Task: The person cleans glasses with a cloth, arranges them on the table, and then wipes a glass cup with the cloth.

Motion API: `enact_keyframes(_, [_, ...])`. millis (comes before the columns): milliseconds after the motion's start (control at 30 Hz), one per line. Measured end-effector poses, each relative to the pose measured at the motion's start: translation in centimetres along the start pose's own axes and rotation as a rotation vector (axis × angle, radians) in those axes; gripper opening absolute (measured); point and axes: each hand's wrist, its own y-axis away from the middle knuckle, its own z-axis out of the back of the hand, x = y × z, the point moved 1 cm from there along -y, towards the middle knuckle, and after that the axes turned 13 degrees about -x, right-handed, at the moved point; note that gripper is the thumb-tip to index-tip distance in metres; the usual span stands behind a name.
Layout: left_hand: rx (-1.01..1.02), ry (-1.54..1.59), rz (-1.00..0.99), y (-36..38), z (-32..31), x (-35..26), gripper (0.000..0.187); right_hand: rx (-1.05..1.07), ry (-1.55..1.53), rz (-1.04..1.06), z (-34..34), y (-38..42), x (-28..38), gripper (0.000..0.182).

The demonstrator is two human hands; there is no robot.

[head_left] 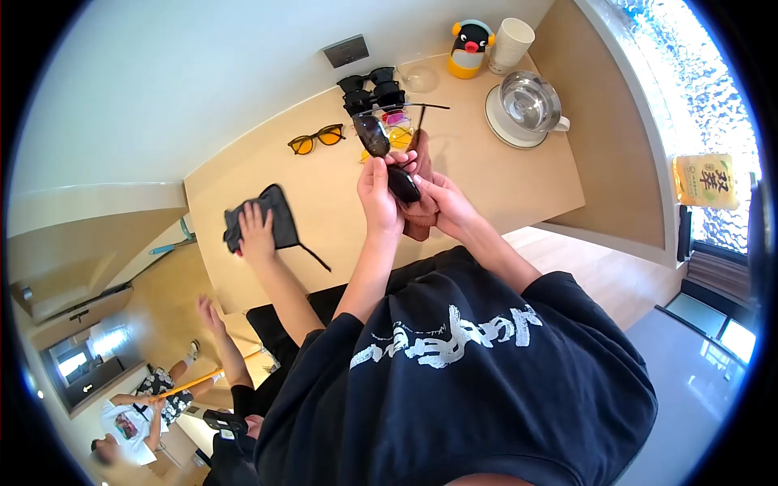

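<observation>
Dark sunglasses (373,136) are held up over the table by my left hand (379,193), its fingers closed near the bridge of the frame. My right hand (444,202) holds a brownish-pink cloth (418,220), with its thumb and fingers beside the lower dark lens. The cloth hangs below and behind that lens. Under and behind the raised sunglasses lie glasses with yellow lenses (400,136), partly hidden. Above them on the table are black sunglasses (374,97) in a row. Orange-lensed glasses (317,139) lie to the left.
At the left, a co-worker's hand (257,231) rests on a dark pouch (279,217) with a cord. A penguin figure (470,49), paper cups (511,44) and a metal bowl (528,101) on a white plate stand at the back right. Another person (134,425) holds an orange pole farther off.
</observation>
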Motion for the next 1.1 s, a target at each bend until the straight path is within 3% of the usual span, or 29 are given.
enact_keyframes(67, [-0.122, 0.057, 0.070, 0.2, -0.5, -0.4, 0.025, -0.002, 0.007, 0.024, -0.1, 0.1, -0.2, 0.031])
enact_keyframes(100, [-0.119, 0.058, 0.071, -0.1, -0.1, -0.2, 0.025, -0.073, -0.031, 0.045, -0.3, 0.4, -0.4, 0.030])
enact_keyframes(167, [-0.099, 0.358, 0.256, -0.8, 0.6, 0.1, 0.023, -0.149, -0.071, 0.069, -0.5, 0.4, -0.7, 0.030])
enact_keyframes(233, [-0.067, 0.346, 0.283, -0.7, 0.6, 0.3, 0.021, -0.267, -0.118, 0.106, -0.5, 0.4, -0.9, 0.029])
enact_keyframes(367, [0.043, 0.323, 0.407, -0.5, 0.4, 0.9, 0.020, -0.308, -0.158, 0.118, -0.5, 0.5, 1.0, 0.036])
enact_keyframes(433, [0.124, 0.358, 0.476, -0.4, 1.0, 1.8, 0.019, -0.194, -0.269, 0.029, -0.1, 0.3, 3.1, 0.046])
enact_keyframes(467, [0.120, 0.311, 0.454, 0.2, 0.8, 2.1, 0.019, -0.253, -0.192, 0.039, 0.1, 0.0, 4.5, 0.053])
enact_keyframes(600, [0.048, 0.247, 0.441, 1.0, 0.0, 2.6, 0.021, -0.337, -0.118, 0.190, 4.2, -3.0, 4.8, 0.044])
enact_keyframes(700, [0.032, 0.215, 0.417, 0.8, 1.1, 1.9, 0.022, -0.402, -0.262, 0.443, 8.3, -2.8, 7.9, 0.039])
enact_keyframes(800, [0.000, -0.119, 0.305, 0.8, 1.5, 0.0, 0.022, -0.435, -0.160, 0.680, 4.2, 2.6, 12.6, 0.047])
enact_keyframes(933, [-0.013, -0.144, 0.257, 0.3, 1.3, -0.3, 0.024, -0.221, -0.164, 0.712, 5.3, 3.2, 13.1, 0.052])
enact_keyframes(1000, [0.021, -0.158, 0.208, 0.2, 0.9, 0.3, 0.023, -0.479, -0.221, 0.514, 3.5, 2.2, 12.1, 0.056])
enact_keyframes(1033, [0.021, -0.155, 0.207, 0.3, 0.7, 0.8, 0.023, -0.685, 0.088, 0.314, 4.1, 1.4, 11.8, 0.044])
enact_keyframes(1067, [0.012, -0.184, 0.144, 0.5, 0.3, 1.3, 0.021, -0.680, 0.147, 0.262, 1.3, 2.2, 10.6, 0.046])
enact_keyframes(1100, [0.002, -0.212, 0.079, 0.7, -0.1, 1.9, 0.020, -0.420, 0.452, 0.466, 3.1, 1.2, 8.0, 0.045])
